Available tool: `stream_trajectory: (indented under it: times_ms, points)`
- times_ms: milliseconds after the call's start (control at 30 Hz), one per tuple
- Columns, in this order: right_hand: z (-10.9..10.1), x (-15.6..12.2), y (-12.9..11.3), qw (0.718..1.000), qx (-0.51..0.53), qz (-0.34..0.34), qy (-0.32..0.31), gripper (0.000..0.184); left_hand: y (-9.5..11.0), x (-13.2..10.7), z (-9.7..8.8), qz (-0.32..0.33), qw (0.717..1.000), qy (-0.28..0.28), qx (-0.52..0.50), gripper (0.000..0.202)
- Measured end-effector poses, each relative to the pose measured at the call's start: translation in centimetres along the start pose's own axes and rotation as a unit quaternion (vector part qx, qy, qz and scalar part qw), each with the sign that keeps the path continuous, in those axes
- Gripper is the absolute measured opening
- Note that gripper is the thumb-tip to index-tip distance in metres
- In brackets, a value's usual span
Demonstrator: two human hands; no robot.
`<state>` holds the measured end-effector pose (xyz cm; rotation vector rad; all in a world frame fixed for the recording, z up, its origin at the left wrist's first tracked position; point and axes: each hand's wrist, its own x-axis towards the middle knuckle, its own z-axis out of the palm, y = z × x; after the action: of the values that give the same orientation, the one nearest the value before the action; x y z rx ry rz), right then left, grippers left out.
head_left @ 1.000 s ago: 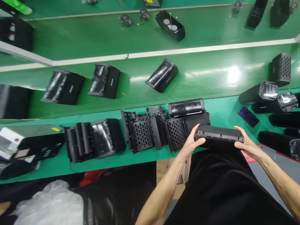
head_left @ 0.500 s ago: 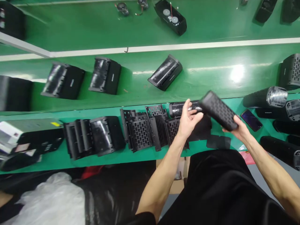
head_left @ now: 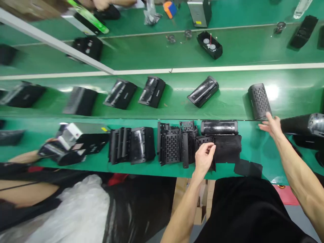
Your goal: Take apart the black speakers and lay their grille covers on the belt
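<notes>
On the green belt at the right lies a black speaker with a perforated grille [head_left: 260, 101]. Just below its near end is my right hand [head_left: 274, 127], fingers apart and holding nothing; whether a fingertip still touches the speaker I cannot tell. My left hand [head_left: 204, 157] hovers over the right end of the black perforated grille panels [head_left: 171, 150], thumb and fingers drawn together; anything between them is hidden. Beyond it a black speaker with a shiny mesh front [head_left: 219, 128] lies lengthwise, with a black sheet [head_left: 227, 148] below it.
Several speakers, including one black speaker [head_left: 203, 91], lie along the belt. More dark cylindrical speakers [head_left: 298, 125] crowd the bench at the right. Left stand ribbed black parts [head_left: 120, 145] and a box [head_left: 84, 135], where another person's hand [head_left: 48, 143] reaches in. A white rail [head_left: 177, 70] runs behind.
The grilled speaker has left my right hand and now rests on the belt. My right hand has opened; the left has lowered toward the panels and drawn its fingers in. The view has shifted.
</notes>
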<state>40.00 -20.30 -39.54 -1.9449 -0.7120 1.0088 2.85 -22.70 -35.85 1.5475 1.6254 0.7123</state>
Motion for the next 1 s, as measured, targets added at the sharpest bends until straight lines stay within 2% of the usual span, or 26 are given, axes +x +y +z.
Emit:
stream_trajectory:
  times_ms: [33, 100, 167, 233, 333, 400, 467, 533, 600, 667, 767, 833, 867, 933, 1000]
  points:
    - [-0.5, -1.6, 0.7, 1.0, -0.012, 0.002, -0.004, 0.041, -0.4, 0.2, -0.9, 0.003, 0.999, 0.03, 0.041, 0.019]
    - [-1.3, -5.4, 3.2, 0.998, -0.051, 0.014, -0.021, 0.048, -1.0, 0.0, -2.7, -0.033, 0.986, 0.094, 0.137, 0.017]
    - [-2.0, -9.8, 6.7, 0.975, -0.209, 0.036, -0.073, 0.048, -1.5, -0.7, -4.0, -0.096, 0.96, 0.119, 0.233, 0.019]
    - [-2.3, -14.0, 10.3, 0.931, -0.333, 0.066, -0.136, 0.043, -1.6, -1.6, -4.6, -0.141, 0.935, 0.088, 0.313, 0.022]
    - [-2.0, -18.3, 14.1, 0.889, -0.425, 0.07, -0.157, 0.03, -1.0, -2.4, -4.4, -0.167, 0.905, -0.002, 0.391, 0.024]
    - [-1.5, -19.4, 15.1, 0.882, -0.437, 0.065, -0.164, 0.025, -0.4, -2.3, -4.1, -0.181, 0.885, -0.054, 0.425, 0.028]
    - [-1.2, -19.4, 15.2, 0.893, -0.419, 0.038, -0.16, 0.028, 0.3, -1.7, -3.8, -0.19, 0.866, -0.091, 0.454, 0.028]
    - [-1.3, -19.0, 14.7, 0.921, -0.368, -0.013, -0.13, 0.03, 0.8, -1.1, -3.8, -0.188, 0.851, -0.112, 0.478, 0.024]
    - [-1.7, -18.6, 13.9, 0.949, -0.299, -0.044, -0.088, 0.028, 0.9, -0.9, -3.9, -0.174, 0.848, -0.119, 0.486, 0.022]
    - [-2.2, -18.3, 12.5, 0.967, -0.246, -0.034, -0.051, 0.027, 0.7, -1.0, -4.4, -0.141, 0.863, -0.099, 0.474, 0.02]
    - [-3.0, -18.0, 8.9, 0.979, -0.201, -0.03, -0.032, 0.03, 0.1, -1.8, -5.3, -0.032, 0.913, -0.024, 0.406, 0.017]
    - [-3.5, -18.3, 5.5, 0.98, -0.179, -0.051, -0.067, 0.034, -0.2, -2.3, -5.7, 0.054, 0.948, 0.017, 0.313, 0.015]
    - [-3.6, -18.6, 3.5, 0.978, -0.17, -0.064, -0.099, 0.034, -0.2, -2.4, -5.7, 0.081, 0.963, 0.019, 0.256, 0.013]
    - [-3.7, -19.6, -0.5, 0.967, -0.157, -0.094, -0.176, 0.026, -0.2, -2.6, -4.9, 0.092, 0.985, -0.02, 0.143, 0.013]
    - [-3.5, -21.0, -4.3, 0.947, -0.137, -0.131, -0.26, 0.015, 0.0, -2.6, -3.2, 0.072, 0.992, -0.085, 0.05, 0.015]
